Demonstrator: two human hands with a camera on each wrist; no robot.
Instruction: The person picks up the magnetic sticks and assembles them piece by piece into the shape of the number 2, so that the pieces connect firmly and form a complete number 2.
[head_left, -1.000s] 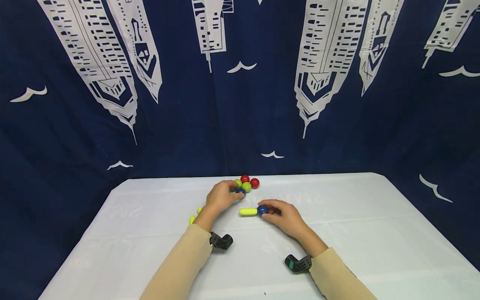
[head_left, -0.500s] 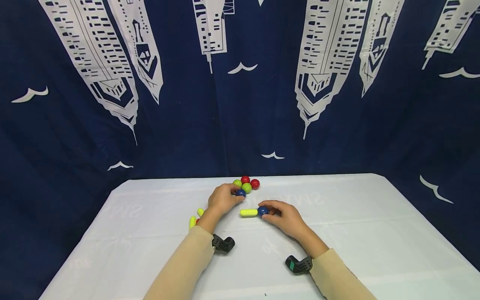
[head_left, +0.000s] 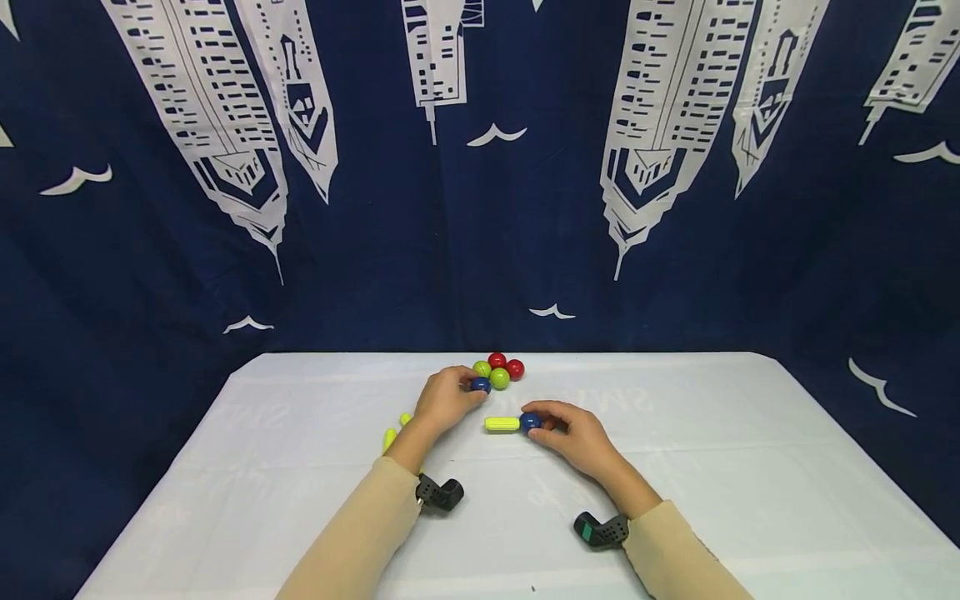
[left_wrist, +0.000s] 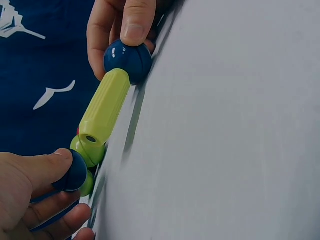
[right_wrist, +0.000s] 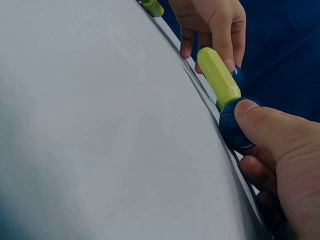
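Observation:
My left hand (head_left: 446, 397) pinches a loose blue ball (head_left: 480, 385) between thumb and fingers, beside a cluster of balls at the table's back. In the left wrist view, the thumb lies over that blue ball (left_wrist: 73, 172). Nearer and to the right, my right hand (head_left: 570, 433) grips another blue ball (head_left: 529, 422), which has a ribbed yellow-green rod (head_left: 502, 424) joined to it. The rod points left, and its free end shows a dark hole in the left wrist view. Thumb and fingers hold this ball (right_wrist: 232, 125) in the right wrist view.
Two green balls, one nearer (head_left: 499, 378), and two red balls, one to the right (head_left: 515, 369), sit together at the back of the white table (head_left: 720, 450). More yellow-green rods (head_left: 390, 439) lie left of my left forearm, partly hidden. A dark blue curtain (head_left: 375, 275) hangs behind.
The left hand now pinches the blue ball and has drawn it slightly left of the green ball. The right hand with its ball and rod has stayed put. The head view has shifted a little.

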